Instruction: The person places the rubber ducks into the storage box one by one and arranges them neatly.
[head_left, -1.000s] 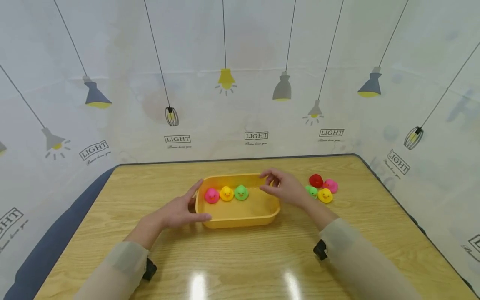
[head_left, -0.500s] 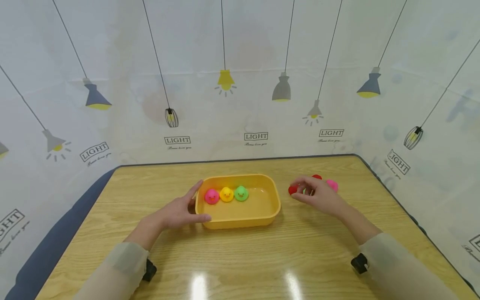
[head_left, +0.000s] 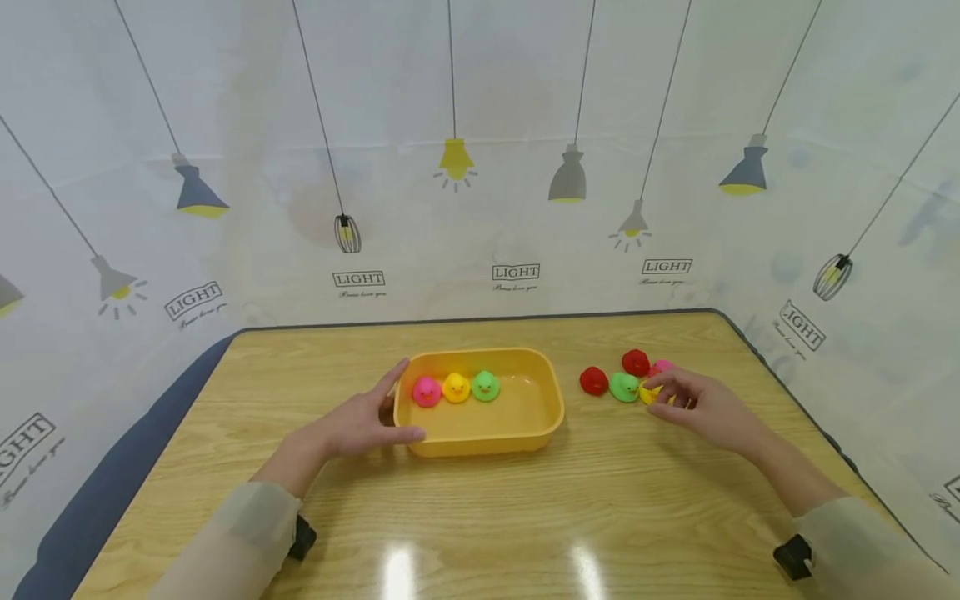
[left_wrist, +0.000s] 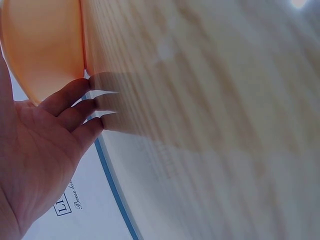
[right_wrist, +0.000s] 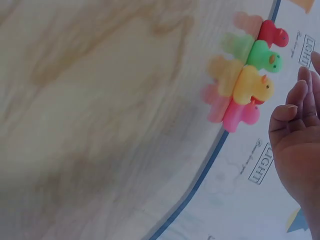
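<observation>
My left hand holds the left end of a yellow plastic tub, thumb on the front rim and index finger at the back corner. In the left wrist view, the other fingers lie beside its wall. Inside the tub sit a pink duck, a yellow duck and a green duck in a row. My right hand, fingers loosely bent and holding nothing, hovers by a yellow duck on the table. A pink duck is partly hidden behind it.
Left of that yellow duck on the wooden table are a green duck and two red ducks, one nearer the tub and one behind. A lamp-printed backdrop encloses the table's back and sides.
My right hand has moved from above the tub's right end out to the ducks on the right, uncovering the nearer red duck. The left hand and the tub's ducks have stayed in place.
</observation>
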